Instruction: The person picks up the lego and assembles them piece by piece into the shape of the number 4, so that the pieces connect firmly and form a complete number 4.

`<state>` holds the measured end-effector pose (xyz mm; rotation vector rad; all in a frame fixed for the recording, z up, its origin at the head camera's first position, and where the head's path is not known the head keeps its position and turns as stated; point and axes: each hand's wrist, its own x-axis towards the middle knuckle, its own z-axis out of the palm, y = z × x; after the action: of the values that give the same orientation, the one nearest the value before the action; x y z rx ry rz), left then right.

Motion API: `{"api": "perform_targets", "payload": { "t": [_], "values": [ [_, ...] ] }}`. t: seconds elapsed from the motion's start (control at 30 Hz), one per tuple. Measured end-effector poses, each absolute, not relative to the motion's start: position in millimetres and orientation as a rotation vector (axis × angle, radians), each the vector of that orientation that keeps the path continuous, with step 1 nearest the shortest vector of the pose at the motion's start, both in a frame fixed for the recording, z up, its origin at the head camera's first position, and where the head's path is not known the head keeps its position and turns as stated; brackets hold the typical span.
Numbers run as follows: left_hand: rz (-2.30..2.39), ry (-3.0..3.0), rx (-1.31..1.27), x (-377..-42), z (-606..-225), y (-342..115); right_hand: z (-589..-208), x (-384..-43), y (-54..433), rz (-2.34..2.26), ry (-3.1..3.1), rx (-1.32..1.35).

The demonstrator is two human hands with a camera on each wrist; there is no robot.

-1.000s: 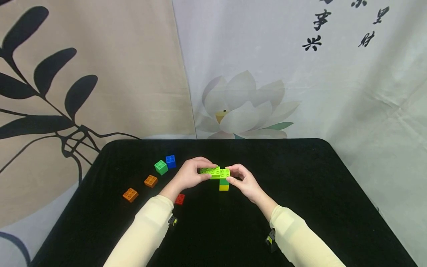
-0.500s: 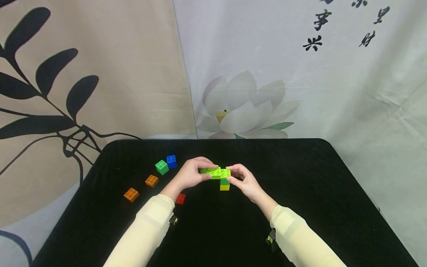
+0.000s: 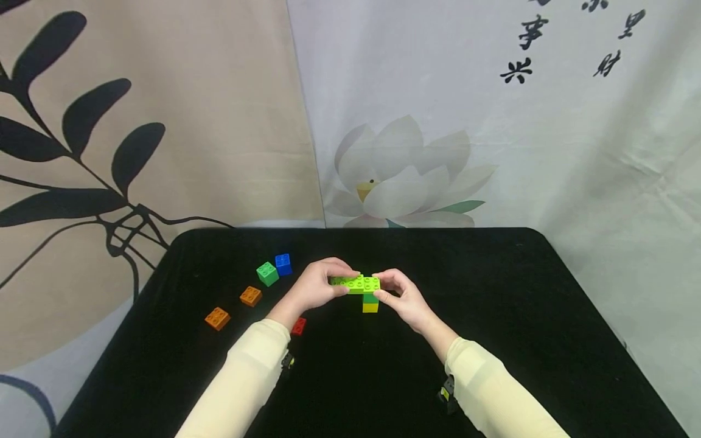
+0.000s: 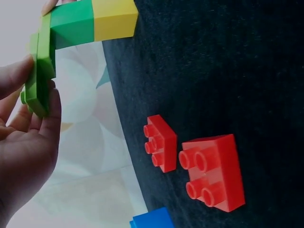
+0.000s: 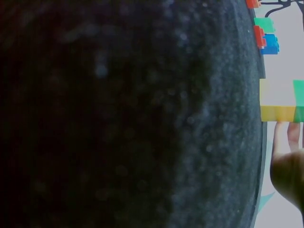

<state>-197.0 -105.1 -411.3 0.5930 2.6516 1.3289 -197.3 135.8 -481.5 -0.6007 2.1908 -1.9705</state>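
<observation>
In the head view my left hand (image 3: 319,285) pinches a lime green flat brick (image 3: 348,283) between thumb and fingers. That brick overlaps a second lime brick (image 4: 46,54), jutting out to the left of it. Beneath the second lime brick come a green brick (image 4: 72,23) and a yellow brick (image 4: 115,20), joined as one stack. My right hand (image 3: 404,298) grips the stack's right end, thumb in front and fingers behind. Whether the yellow brick touches the table cannot be told. My left fingers hide part of the upper lime brick.
A black-covered table (image 3: 493,365) lies below. To the left sit two orange bricks (image 3: 218,318), a green brick (image 3: 267,274) and a blue brick (image 3: 283,264). Close to my left wrist are a thin red brick (image 4: 164,145) and a thicker red brick (image 4: 216,173). A printed cloth (image 3: 230,121) hangs behind.
Both hands keep the same hold on the bricks. Only a slight rightward drift of the whole head view shows.
</observation>
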Motion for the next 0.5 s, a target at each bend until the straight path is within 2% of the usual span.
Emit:
{"api": "perform_targets", "payload": {
  "t": [0.5],
  "values": [
    [1.355,2.657,0.571,-196.0,-414.1,-103.6,-483.4,-196.9,135.7,-1.987,2.182,-0.622]
  ]
}}
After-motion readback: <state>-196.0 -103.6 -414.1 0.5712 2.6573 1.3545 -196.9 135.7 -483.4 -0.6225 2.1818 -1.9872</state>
